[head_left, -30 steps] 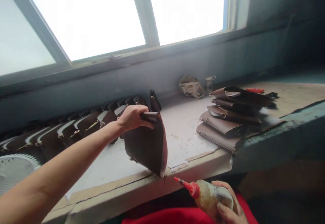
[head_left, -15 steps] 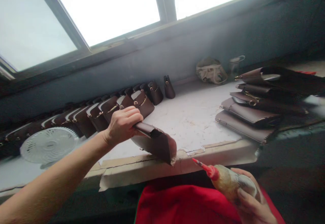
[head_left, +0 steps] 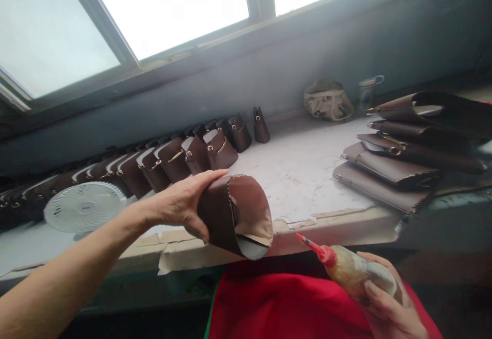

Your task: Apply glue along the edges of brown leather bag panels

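Note:
My left hand point(head_left: 188, 203) grips a dark brown leather bag body point(head_left: 217, 216) around its side, over the bench's front edge. The bag's mouth faces me and to the right, wide open, so its tan lining and a pale grey patch at the lower rim show. In my right hand point(head_left: 388, 298) is a glue bottle point(head_left: 355, 275), a stained squeeze bottle with a red nozzle. Its tip points left toward the bag's opening and stays apart from it. My right fingers are wrapped round the bottle's base.
Rows of brown bags point(head_left: 172, 159) with gold clasps stand along the wall at left. A round white fan point(head_left: 86, 206) is in front of them. Flatter bag bodies point(head_left: 388, 187) are stacked at right. A cloth bundle point(head_left: 326, 100) and a clear bottle point(head_left: 367, 95) sit behind on the white-topped bench point(head_left: 295, 175).
My left hand has turned the bag so that its mouth opens toward me, round instead of pressed narrow. My right hand still holds the glue bottle in nearly the same pose.

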Motion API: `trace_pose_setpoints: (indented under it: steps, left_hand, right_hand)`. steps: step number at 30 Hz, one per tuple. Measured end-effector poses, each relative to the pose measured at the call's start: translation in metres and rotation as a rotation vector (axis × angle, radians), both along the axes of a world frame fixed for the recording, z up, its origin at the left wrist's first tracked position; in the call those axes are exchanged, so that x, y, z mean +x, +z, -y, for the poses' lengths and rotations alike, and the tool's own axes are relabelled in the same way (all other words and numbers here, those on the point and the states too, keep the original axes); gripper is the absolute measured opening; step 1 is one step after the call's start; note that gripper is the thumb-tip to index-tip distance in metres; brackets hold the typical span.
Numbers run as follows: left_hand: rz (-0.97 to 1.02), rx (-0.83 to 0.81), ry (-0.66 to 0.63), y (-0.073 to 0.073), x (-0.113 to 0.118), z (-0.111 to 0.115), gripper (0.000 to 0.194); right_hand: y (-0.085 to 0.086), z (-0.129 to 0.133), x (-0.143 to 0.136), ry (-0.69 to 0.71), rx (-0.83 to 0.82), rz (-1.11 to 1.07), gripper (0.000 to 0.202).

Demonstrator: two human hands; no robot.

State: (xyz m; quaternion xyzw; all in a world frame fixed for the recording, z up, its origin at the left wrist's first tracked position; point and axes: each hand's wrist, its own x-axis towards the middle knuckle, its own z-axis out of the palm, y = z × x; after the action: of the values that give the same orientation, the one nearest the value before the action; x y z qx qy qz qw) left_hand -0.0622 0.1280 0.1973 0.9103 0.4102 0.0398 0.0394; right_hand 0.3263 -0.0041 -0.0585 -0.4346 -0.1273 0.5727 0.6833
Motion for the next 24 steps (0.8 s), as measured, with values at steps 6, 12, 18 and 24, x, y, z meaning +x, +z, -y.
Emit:
trace_pose_setpoints:
  steps: [6, 12, 18, 24]
  left_hand:
    - [-0.071, 0.095, -0.023, -0.041, -0.005, 0.018, 0.158]
    - [0.036, 0.272, -0.06, -0.069, -0.02, 0.026, 0.161]
    - [0.048, 0.414, -0.118, -0.084, -0.021, 0.027, 0.166]
    - [-0.117, 0.475, -0.076, -0.089, -0.014, 0.036, 0.173]
  right_hand:
    - [0.004, 0.002, 0.0, -0.013, -0.01, 0.043, 0.056]
    - [0.006, -0.002, -0.002, 0.002, -0.046, 0.029, 0.06]
    - [0.003, -0.002, -0.004, 0.019, -0.055, 0.044, 0.061]
    - [-0.001, -0.002, -0.004, 0.025, -0.024, 0.057, 0.059]
